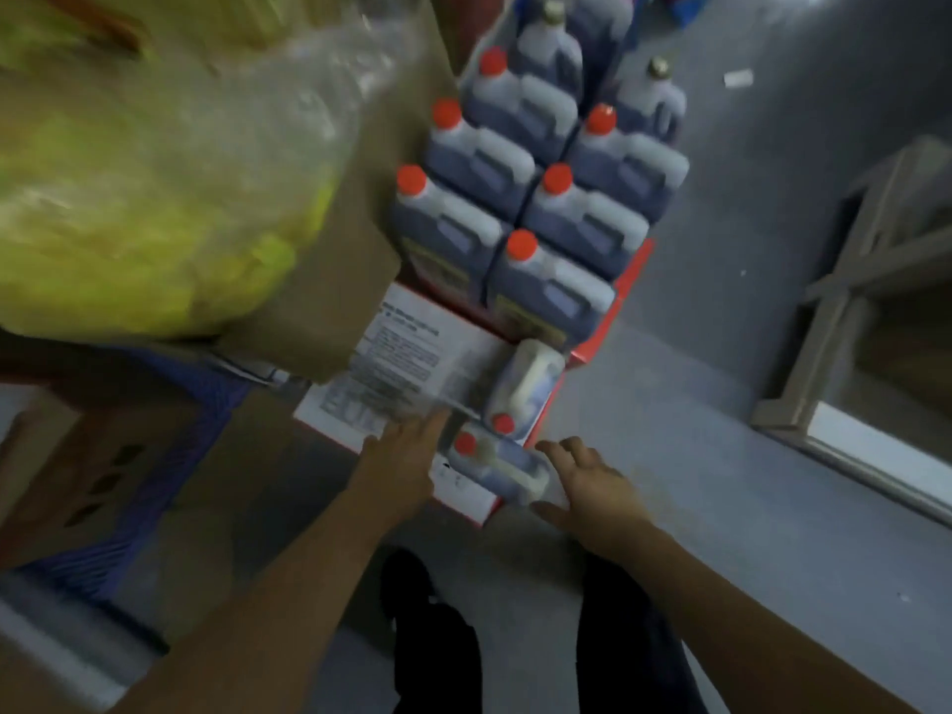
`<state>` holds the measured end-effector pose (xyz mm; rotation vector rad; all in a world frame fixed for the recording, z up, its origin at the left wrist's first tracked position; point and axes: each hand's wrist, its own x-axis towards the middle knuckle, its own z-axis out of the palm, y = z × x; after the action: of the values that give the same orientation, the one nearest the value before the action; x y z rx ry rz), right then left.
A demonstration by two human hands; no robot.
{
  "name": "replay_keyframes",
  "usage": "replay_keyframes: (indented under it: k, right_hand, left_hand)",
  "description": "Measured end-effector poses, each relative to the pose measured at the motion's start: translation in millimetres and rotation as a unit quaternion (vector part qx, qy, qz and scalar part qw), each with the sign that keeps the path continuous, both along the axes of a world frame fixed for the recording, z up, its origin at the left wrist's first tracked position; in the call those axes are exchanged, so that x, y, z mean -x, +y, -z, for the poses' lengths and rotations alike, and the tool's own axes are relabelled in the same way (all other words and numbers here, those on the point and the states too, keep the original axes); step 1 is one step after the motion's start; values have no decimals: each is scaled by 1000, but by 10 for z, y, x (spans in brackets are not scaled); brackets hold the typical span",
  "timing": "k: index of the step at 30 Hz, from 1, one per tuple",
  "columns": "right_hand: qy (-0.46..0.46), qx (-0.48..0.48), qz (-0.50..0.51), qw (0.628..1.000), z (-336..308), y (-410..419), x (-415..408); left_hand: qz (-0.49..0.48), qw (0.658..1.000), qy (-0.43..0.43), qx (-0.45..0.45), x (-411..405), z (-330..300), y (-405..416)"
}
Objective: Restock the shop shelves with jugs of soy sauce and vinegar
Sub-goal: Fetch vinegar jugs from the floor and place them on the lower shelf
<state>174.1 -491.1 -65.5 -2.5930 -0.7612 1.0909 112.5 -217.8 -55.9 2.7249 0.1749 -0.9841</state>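
Two pale jugs (520, 383), six red-capped dark jugs (551, 296)

I see open grey floor (721, 353) to the right of the red-and-white carton (391, 363), wide enough for my right hand (592, 487) to move freely. On the left, a brown box (329, 280) overhangs the carton's far part and a bulky plastic bag (154, 188) sits above it, crowding my left hand (407, 456). Ahead, upright dark jugs (515, 198) stand packed together in 2 rows. A pale frame (850, 280) borders the floor far right.
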Motion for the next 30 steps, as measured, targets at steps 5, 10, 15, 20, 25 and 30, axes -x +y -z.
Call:
replay_keyframes:
  k: [5, 10, 15, 20, 25, 30]
  right_hand:
    - [9, 17, 35, 999, 937, -112, 403]
    - [-1, -60, 130, 990, 1452, -150, 584]
    - [32, -119, 207, 971, 1554, 11, 515]
    - [47, -151, 217, 963, 1162, 87, 544]
    - [41, -230, 183, 955, 211, 237, 414]
    - [12, -302, 82, 950, -1242, 681, -304]
  left_hand:
    - [49, 996, 34, 61, -103, 1047, 60]
    - [14, 986, 13, 164, -212, 1684, 72]
    - [-67, 962, -54, 260, -28, 1902, 93]
    - [-127, 939, -67, 314, 152, 1492, 201]
    - [-127, 926, -88, 345, 146, 445, 529]
    - [-107, 928, -191, 303, -224, -1332, 921]
